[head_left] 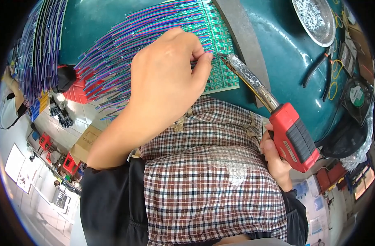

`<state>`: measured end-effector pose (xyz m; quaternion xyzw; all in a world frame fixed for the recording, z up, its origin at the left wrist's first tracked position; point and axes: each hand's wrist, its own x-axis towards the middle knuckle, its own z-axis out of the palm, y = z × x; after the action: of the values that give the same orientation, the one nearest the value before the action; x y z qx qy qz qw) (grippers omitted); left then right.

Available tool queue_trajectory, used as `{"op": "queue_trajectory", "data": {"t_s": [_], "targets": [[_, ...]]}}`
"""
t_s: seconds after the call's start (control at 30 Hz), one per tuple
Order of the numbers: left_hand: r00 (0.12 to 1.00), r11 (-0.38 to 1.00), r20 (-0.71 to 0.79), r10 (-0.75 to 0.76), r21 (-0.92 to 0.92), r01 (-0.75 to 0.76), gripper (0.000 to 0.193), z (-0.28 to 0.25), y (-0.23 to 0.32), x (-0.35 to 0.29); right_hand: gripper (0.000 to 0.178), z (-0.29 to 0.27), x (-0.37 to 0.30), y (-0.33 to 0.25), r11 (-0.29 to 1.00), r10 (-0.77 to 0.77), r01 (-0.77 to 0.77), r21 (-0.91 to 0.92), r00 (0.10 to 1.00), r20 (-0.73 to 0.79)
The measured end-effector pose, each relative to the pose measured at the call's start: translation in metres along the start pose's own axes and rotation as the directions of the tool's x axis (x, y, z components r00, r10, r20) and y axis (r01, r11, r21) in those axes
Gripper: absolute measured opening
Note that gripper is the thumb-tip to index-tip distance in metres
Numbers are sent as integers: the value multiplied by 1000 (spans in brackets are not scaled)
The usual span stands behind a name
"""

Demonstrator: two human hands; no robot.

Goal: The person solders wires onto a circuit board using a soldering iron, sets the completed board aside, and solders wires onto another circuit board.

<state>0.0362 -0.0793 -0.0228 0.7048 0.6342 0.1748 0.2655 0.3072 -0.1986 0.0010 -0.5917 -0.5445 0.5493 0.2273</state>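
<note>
Soldering at green circuit panel (220,78) on teal bench (277,45).
Left hand (167,78) bent over panel, fingertips pinching one coloured wire (197,61); right hand (275,158) clenched around red-handled soldering iron (277,115), tip just beside pinched wire.

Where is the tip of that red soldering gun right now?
In the head view, the soldering gun is in the right hand; its tip meets the green circuit board beside the left hand's fingers.

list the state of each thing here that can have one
left hand: pinched on a thin wire at the green circuit board
right hand: gripped around the red soldering gun, tip at the board
coloured ribbon wires: fanned across the board
round metal dish: holding silvery scraps
black-handled pliers: lying unused
</note>
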Motion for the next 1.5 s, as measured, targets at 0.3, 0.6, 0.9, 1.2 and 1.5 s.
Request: {"op": "queue_trajectory", "data": {"t_s": [0.3,0.6,0.9,1.2,1.5], "targets": [[999,999,-41,27,32,-25,20,4,-2,1,20,2,3,-2,999,32,-32,-22,999,2],[999,999,-33,22,39,-21,19,5,-1,2,17,7,3,-8,995,95,-91,44,989,-115],[999,998,-13,29,64,-28,18,3,-1,3,17,3,1,-4,998,57,-58,-16,997,-47],[1000,999,-6,23,45,-23,16,2,-1,3,9,1,5,-5,999,35,-35,-25,999,8],[999,998,-10,32,61,-31,16,3,-1,3,12,1,1,-10,993,110,-111,-28,993,-35]]}}
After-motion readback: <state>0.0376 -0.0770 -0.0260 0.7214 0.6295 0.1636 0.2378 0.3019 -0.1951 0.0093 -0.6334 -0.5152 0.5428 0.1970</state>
